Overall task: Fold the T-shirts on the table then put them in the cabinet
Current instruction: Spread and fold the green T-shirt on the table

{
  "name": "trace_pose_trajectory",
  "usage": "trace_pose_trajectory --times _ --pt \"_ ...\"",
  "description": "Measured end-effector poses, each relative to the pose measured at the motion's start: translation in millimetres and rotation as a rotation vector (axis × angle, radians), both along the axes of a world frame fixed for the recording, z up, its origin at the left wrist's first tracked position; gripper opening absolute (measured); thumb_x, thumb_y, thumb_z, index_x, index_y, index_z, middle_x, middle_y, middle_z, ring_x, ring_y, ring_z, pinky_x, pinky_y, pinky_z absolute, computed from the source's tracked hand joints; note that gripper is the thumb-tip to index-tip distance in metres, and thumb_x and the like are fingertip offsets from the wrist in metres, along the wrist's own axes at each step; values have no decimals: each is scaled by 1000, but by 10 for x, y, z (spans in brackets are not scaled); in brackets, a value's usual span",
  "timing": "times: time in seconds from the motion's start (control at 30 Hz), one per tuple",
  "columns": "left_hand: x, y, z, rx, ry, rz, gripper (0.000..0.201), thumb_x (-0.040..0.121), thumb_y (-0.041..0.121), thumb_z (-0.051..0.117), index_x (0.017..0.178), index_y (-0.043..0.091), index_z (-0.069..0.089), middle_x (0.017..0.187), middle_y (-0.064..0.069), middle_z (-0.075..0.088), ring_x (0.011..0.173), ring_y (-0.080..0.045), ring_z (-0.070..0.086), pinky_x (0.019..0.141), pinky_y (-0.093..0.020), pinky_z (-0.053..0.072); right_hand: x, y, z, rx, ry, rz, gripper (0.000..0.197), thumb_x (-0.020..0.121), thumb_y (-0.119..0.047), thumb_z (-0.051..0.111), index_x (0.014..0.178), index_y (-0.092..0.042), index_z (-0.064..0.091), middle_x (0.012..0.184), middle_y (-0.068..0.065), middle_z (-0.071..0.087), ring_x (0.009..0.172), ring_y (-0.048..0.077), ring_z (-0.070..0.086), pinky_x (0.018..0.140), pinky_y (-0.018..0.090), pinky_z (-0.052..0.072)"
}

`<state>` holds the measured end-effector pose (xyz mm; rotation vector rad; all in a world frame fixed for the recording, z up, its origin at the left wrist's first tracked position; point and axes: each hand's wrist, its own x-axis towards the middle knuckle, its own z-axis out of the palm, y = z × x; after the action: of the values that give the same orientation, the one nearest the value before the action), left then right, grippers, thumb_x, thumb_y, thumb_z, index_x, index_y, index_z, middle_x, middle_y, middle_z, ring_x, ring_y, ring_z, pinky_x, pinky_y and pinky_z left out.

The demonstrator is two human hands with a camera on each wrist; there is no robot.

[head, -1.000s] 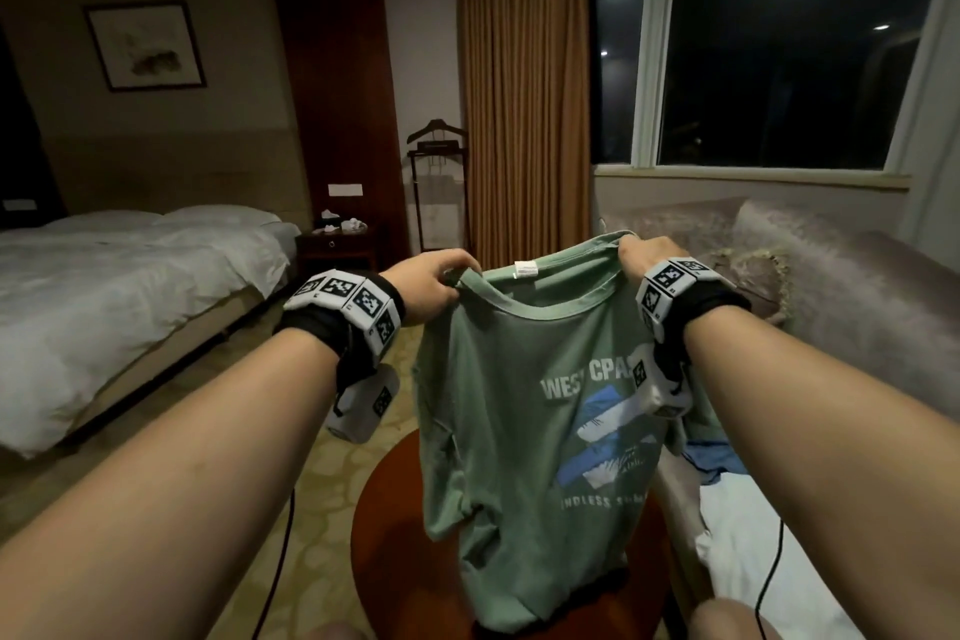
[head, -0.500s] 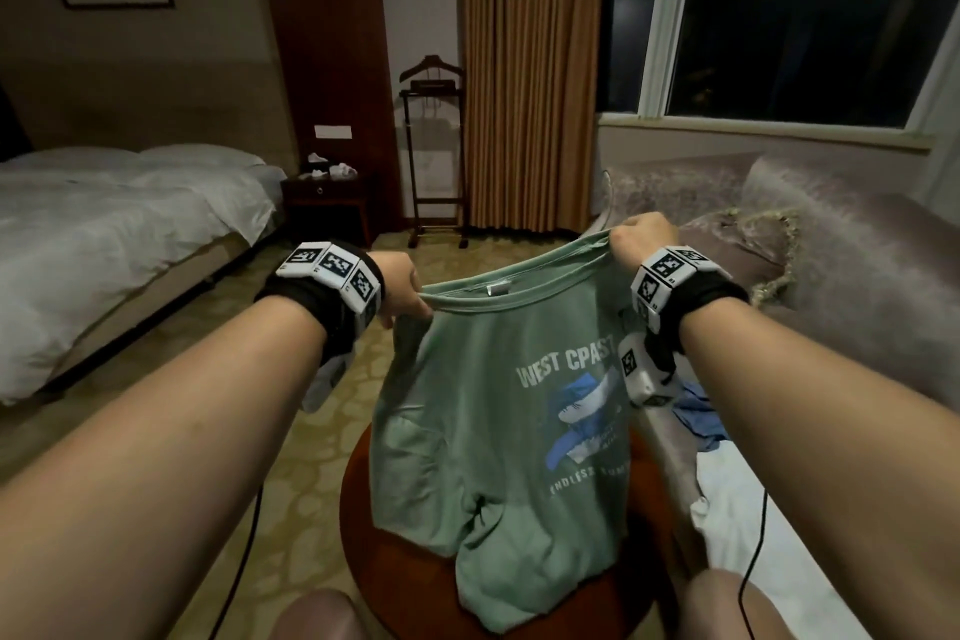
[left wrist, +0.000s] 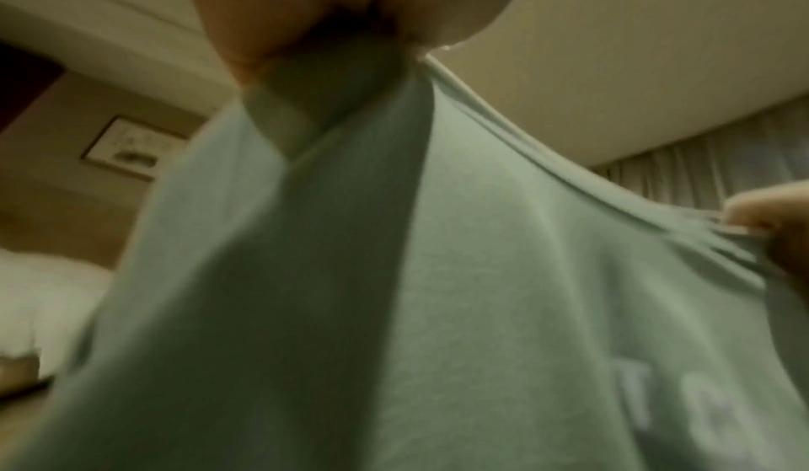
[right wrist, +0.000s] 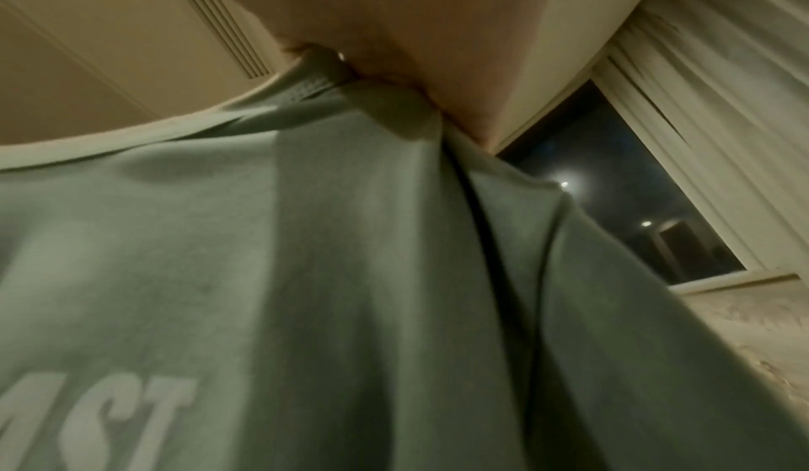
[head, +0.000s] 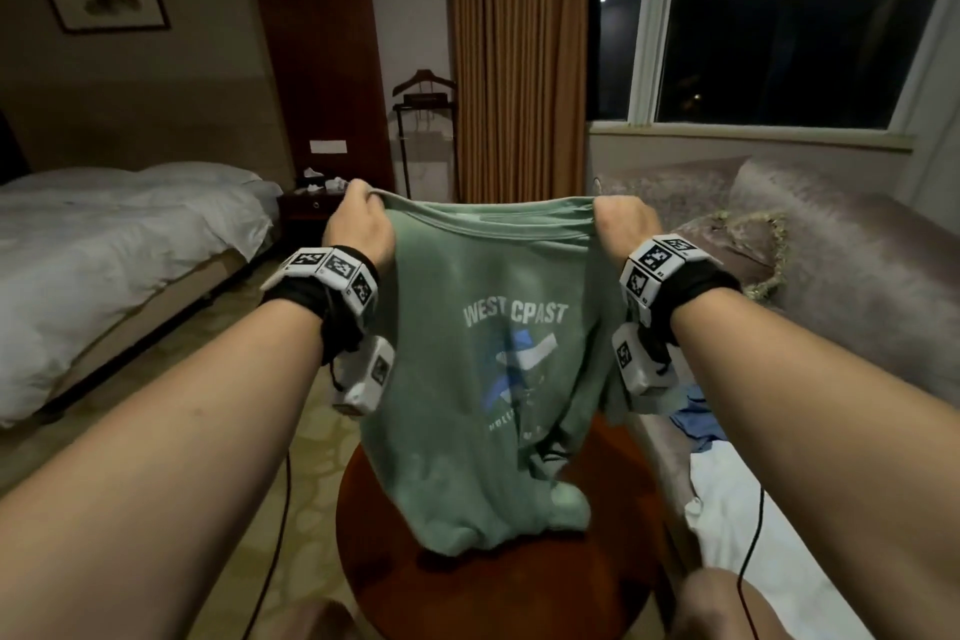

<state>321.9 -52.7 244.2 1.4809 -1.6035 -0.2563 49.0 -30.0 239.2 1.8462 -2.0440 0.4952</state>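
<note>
I see the green T-shirt [head: 483,379] hanging in the air, its bottom bunched on the round table [head: 613,582] at 6 o'clock. My left hand [head: 358,224] pinches one shoulder, my right hand [head: 621,221] the other (both curled tight). A white bed [head: 119,244] sits at 9 o'clock.

Bare forearms, no sleeves. Black cloth strap round each wrist, topped by a band of white blocks printed with black-and-white square codes: left wristband [head: 332,273], right wristband [head: 662,263]. Small white camera box with its own code tag hanging under each wrist: left box [head: 363,374], right box [head: 636,361]. Thin black cable [head: 275,530] trailing down beneath each forearm.
</note>
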Motion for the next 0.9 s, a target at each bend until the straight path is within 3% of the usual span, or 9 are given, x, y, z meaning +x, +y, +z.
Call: trace_pose_trajectory --times 0.13,0.33,0.53,0.63,0.7,0.73,0.83,0.9 --pt "115 272 243 -113 -203 -7 20 101 31 28 107 18 41 93 -18 59 91 -40 57 82 -47 47 -59 238 256 -105 -32 -29 32 99 -5 29 115 4 56 118 26 58 109 39 56 87 42 43" --pt "200 895 685 -284 -221 -11 20 101 27 31 115 19 43 99 -16 60 98 -40 56 90 -46 40 -39 754 732 -360 -513 -33 41 96 -26 30 103 -1 61 114 27 60 106 41 54 89 40 41" --pt "280 1437 1082 -424 -137 -21 20 101 26 32 117 18 42 91 -18 58 88 -40 57 76 -42 44 76 1356 1186 -632 -546 11 36 96 -25 31 102 -1 57 110 23 61 103 39 54 89 39 38" --pt "323 1636 1295 -504 -109 -13 21 101 26 32 117 17 42 94 -20 59 86 -38 57 75 -42 44 152 1555 1391 -772 -561 86 36 95 -25 31 102 0 56 111 22 60 105 38 53 90 40 38" --pt "370 1678 1363 -512 -99 -3 21 101 24 33 117 16 43 96 -23 59 86 -39 57 75 -40 43 170 1626 1441 -722 -584 93 36 96 -24 31 106 -1 57 113 23 59 106 38 53 90 40 39" --pt "395 1673 1339 -459 -123 -2 21 100 23 34 117 15 44 97 -24 59 87 -39 57 76 -39 42 174 1649 1413 -604 -592 81 35 97 -21 31 110 0 56 116 24 58 108 38 54 90 39 41" --pt "423 1536 1030 -127 -401 -36 21 99 19 41 115 12 52 113 -22 60 103 -36 56 84 -35 41 131 1645 1156 -241 -576 -29 38 100 -12 28 124 5 53 130 29 51 119 41 50 96 39 40" --pt "414 1496 844 0 -494 -35 21 98 19 43 113 11 55 117 -19 60 107 -33 55 85 -33 41 119 1644 1012 -164 -505 -43 38 99 -11 29 122 6 53 130 28 51 118 41 51 95 40 40"
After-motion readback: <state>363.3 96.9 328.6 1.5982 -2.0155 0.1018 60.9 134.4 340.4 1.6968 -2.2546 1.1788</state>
